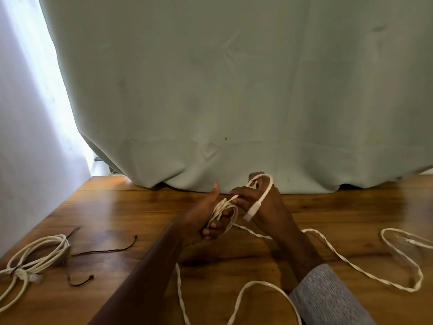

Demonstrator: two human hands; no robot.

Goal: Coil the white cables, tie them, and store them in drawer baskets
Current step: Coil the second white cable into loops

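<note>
My left hand [206, 219] is closed around a small bundle of white cable loops [223, 211] above the wooden table [140, 214]. My right hand [264, 202] pinches the same cable just beside the bundle; the cable arches over its fingers, and the plug end [251, 212] hangs across the back of the hand. The rest of this white cable [351, 263] trails loose over the table to the right and towards me. A second white cable [35, 256] lies coiled at the left.
Thin dark cords [103, 250] lie on the table next to the left coil. A pale green curtain [234, 90] hangs right behind the table's far edge. A grey sleeve [328, 294] covers my right forearm.
</note>
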